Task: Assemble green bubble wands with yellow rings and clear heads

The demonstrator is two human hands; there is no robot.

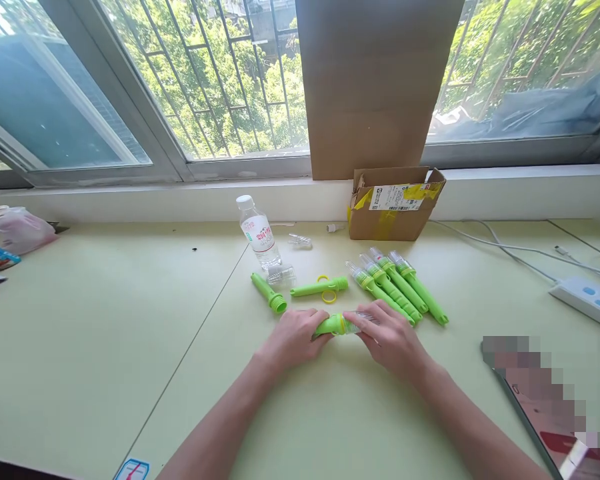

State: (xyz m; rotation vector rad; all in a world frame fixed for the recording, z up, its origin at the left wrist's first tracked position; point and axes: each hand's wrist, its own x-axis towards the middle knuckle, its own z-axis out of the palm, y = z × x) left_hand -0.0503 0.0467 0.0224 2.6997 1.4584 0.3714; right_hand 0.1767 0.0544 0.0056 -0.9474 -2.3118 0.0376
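Between my hands lies a green plastic tube (334, 325) with a yellow ring near its end, held sideways low over the table. My left hand (299, 335) is closed round its green body. The fingers of my right hand (391, 335) grip a clear ribbed cap (361, 323) at the tube's right end. Just beyond are a loose green tube with an open threaded end (269, 293) and another green tube (313, 288), with yellow rings (329, 296) around or beneath it. Several green tubes with clear caps (395, 287) lie side by side past my right hand.
Loose clear caps (281, 274) lie near a water bottle (260, 233). A cardboard box (396, 210) stands against the sill. At right are a white power strip (587, 300), cables and a dark flat device (525, 407). A pinkish plastic bag (23, 229) sits far left.
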